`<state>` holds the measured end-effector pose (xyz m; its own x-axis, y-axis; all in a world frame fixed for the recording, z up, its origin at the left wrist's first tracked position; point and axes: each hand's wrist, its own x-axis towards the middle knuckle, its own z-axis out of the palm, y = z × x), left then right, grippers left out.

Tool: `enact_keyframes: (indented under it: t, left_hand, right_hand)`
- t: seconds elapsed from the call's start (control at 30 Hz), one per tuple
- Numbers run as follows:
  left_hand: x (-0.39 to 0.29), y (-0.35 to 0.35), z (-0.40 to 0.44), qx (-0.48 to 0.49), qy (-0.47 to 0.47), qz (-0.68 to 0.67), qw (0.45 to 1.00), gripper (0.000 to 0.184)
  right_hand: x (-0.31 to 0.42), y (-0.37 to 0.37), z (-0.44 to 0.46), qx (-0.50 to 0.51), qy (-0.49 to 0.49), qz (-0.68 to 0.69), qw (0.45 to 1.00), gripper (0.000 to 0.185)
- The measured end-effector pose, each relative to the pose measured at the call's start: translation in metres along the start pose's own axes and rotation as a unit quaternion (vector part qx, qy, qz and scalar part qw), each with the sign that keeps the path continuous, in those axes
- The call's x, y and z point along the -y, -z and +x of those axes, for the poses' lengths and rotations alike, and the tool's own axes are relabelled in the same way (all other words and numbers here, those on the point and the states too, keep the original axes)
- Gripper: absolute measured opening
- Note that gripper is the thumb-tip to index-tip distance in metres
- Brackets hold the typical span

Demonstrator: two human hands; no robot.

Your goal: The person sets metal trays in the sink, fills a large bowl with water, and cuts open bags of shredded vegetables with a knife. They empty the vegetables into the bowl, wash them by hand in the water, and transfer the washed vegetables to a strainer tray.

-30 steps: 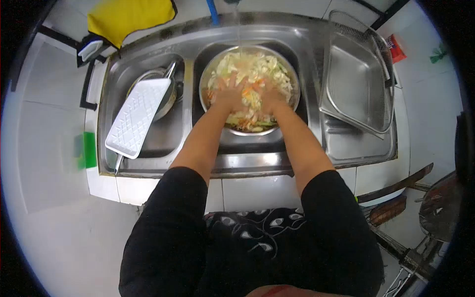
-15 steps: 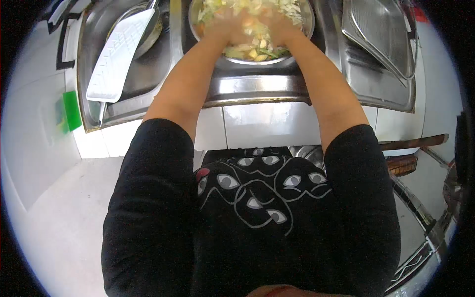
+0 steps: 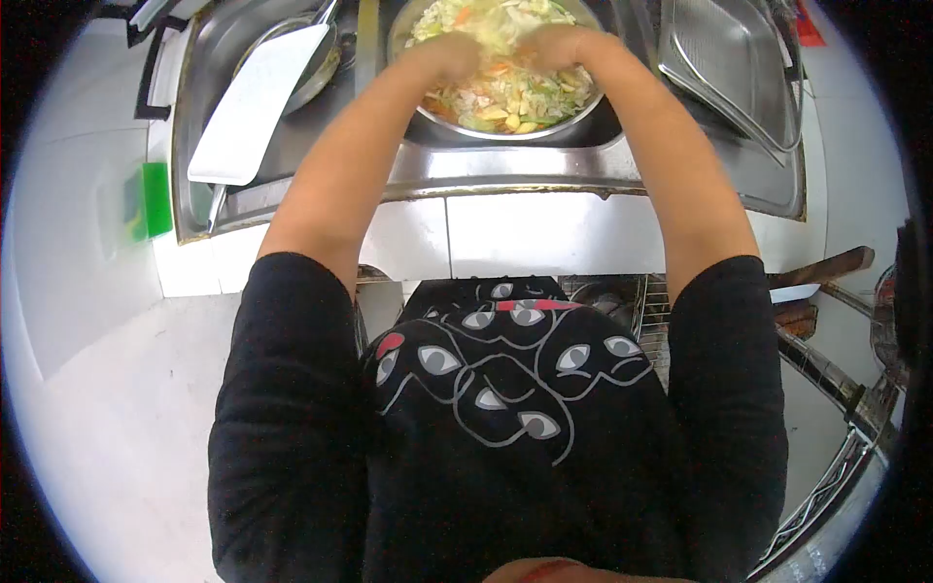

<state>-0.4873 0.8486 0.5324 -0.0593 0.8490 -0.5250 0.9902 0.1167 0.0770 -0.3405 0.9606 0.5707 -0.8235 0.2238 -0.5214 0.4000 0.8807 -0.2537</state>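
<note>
A round metal bowl (image 3: 520, 135) stands in the sink basin, full of chopped vegetables (image 3: 505, 100) in pale green, white, yellow and orange. My left hand (image 3: 454, 56) is in the left part of the bowl, its fingers sunk among the pieces. Opposite it, on the right, my right hand (image 3: 556, 48) reaches into the same vegetables. Both hands are slightly blurred, and their fingertips are hidden, so I cannot tell how the fingers are set or what they grip.
Left of the bowl, a white perforated tray (image 3: 255, 112) lies slanted over a round metal pan (image 3: 316, 80). On the right side sits a wire-mesh basket (image 3: 727, 58). A green sponge-like block (image 3: 156, 199) is beside the sink's left edge. The sink's front rim (image 3: 515, 173) runs before me.
My hands have drawn apart and lifted a little, showing more vegetables between and below them. The whole view has shifted slightly, and the vegetables look stirred about.
</note>
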Motion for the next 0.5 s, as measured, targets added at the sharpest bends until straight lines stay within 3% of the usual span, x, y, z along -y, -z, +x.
enact_keyframes:
  t: [0.1,0.13,0.2,0.23,0.3,0.37,0.4,0.43,0.5]
  left_hand:
    - [-0.005,0.031,-0.022,-0.145,0.066,-0.011,0.987,0.032]
    - [-0.009,0.039,-0.029,-0.174,0.075,-0.087,0.978,0.030]
    - [-0.015,0.053,-0.041,-0.227,0.090,-0.236,0.940,0.028]
    - [-0.016,0.055,-0.039,-0.226,0.123,-0.235,0.937,0.029]
    - [-0.015,0.044,-0.028,-0.226,0.186,-0.233,0.927,0.032]
    - [-0.010,0.018,-0.023,-0.262,0.209,-0.377,0.863,0.047]
    - [0.012,-0.018,0.004,-0.259,0.190,-0.525,0.788,0.055]
    - [0.033,-0.039,0.027,-0.248,0.163,-0.657,0.693,0.065]
    - [0.012,0.006,-0.023,-0.103,0.267,-0.715,0.638,0.079]
  right_hand:
    - [-0.025,0.019,0.022,-0.215,0.075,-0.131,0.965,0.016]
    - [-0.021,0.026,0.017,-0.309,0.066,-0.083,0.945,0.011]
    - [-0.002,0.040,-0.004,-0.309,-0.012,0.030,0.950,0.018]
    - [0.009,0.047,-0.019,-0.309,-0.048,0.087,0.946,0.023]
    - [0.003,0.024,-0.011,-0.314,-0.075,0.064,0.944,0.022]
    - [-0.013,0.001,0.003,-0.256,-0.106,0.089,0.957,0.033]
    - [-0.023,-0.008,0.006,-0.208,-0.126,0.175,0.954,0.042]
    - [-0.034,-0.013,0.007,-0.171,-0.158,0.292,0.928,0.052]
    - [-0.041,-0.022,0.009,-0.167,-0.236,0.467,0.836,0.064]
